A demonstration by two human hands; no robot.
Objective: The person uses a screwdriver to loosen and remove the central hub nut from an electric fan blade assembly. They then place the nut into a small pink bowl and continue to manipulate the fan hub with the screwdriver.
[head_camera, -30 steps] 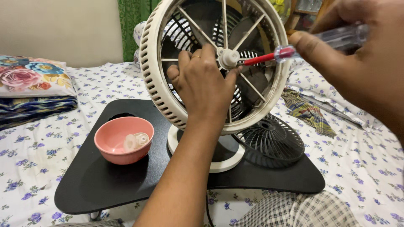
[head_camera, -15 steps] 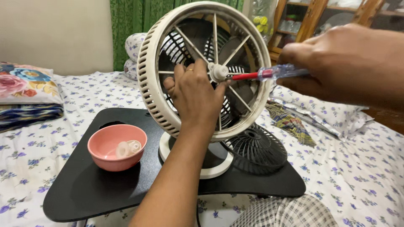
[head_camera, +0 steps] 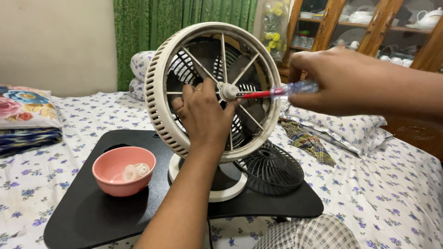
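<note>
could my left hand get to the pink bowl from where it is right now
Probably yes. The left hand rests on the fan, and the pink bowl sits just lower left with nothing between them.

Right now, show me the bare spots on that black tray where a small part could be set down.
The black tray is bare at its front left corner, in front of the pink bowl, and along the front edge right of the left hand. Around the fan's base and the detached grille it is crowded. The right hand holds the screwdriver.
</note>
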